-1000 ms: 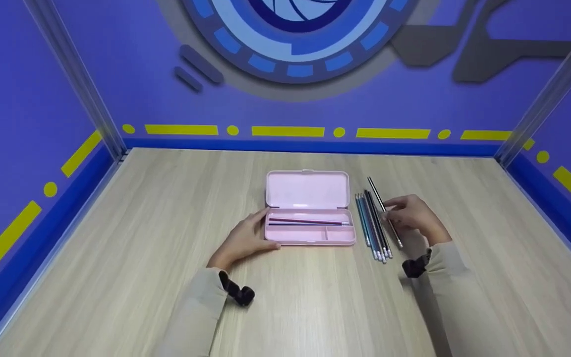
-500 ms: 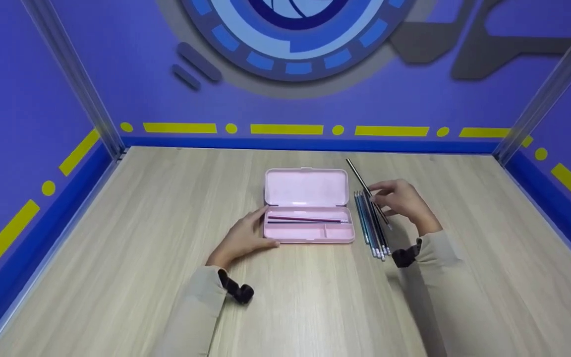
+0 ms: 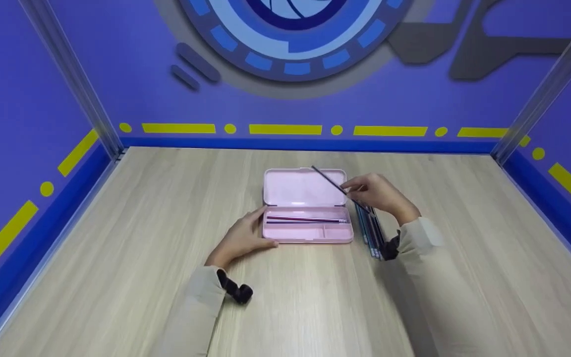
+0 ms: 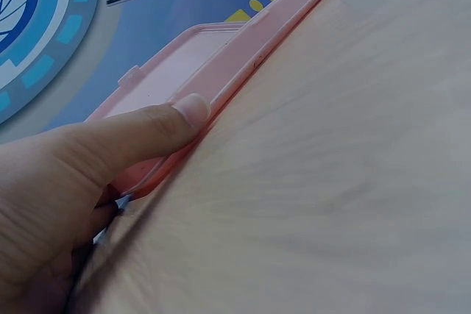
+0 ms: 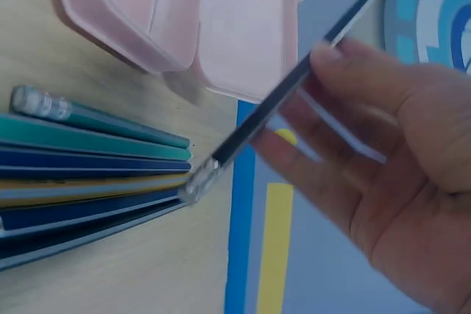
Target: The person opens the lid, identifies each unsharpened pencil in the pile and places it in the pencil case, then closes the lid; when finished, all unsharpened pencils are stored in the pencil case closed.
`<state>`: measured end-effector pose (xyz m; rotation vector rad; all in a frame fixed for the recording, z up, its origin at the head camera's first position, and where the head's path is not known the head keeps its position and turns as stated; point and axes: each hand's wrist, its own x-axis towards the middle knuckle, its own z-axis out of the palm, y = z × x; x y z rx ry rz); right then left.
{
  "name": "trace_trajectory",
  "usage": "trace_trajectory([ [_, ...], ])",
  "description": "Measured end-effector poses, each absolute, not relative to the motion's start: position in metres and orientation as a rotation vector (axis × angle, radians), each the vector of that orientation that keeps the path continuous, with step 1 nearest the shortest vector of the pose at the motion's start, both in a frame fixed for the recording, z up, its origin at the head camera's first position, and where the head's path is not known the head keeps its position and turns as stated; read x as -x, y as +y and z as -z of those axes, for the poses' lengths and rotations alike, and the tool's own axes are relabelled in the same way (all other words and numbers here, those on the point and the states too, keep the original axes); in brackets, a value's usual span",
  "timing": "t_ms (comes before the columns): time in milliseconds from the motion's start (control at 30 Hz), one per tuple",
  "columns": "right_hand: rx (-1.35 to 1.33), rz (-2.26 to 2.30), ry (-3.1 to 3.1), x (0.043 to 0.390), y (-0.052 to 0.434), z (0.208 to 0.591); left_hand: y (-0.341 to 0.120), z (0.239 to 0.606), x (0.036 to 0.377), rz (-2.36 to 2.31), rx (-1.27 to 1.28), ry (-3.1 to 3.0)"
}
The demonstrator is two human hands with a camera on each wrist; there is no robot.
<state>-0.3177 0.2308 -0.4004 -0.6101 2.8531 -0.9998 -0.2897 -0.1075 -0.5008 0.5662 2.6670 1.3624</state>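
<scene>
Right hand (image 3: pixel 378 195) pinches a pencil (image 3: pixel 337 188); left hand (image 3: pixel 241 239) rests open against pencil case (image 3: pixel 308 206)

The right hand (image 3: pixel 379 194) holds a pencil (image 3: pixel 337 187) in the air over the case (image 3: pixel 308 233) lid, nothing between its fingers and the tray below; under its wrist lies a row of pencils (image 3: pixel 371 233), just beside the case; the left hand (image 3: pixel 242 238) blocks the case's left end; bare table (image 3: pixel 166 208) lies beyond both hands.
</scene>
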Motion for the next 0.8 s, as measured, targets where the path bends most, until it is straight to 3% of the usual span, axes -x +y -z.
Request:
trace_trajectory([
  [500,0.801,0.826,2.847,0.315,0.18,0.408,-0.111,0.506,0.289,-1.37,-0.594,2.672],
  [800,0.897,0.845,2.86,0.317,0.174,0.412,-0.108,0.5,0.291,-1.344,-0.592,2.693],
])
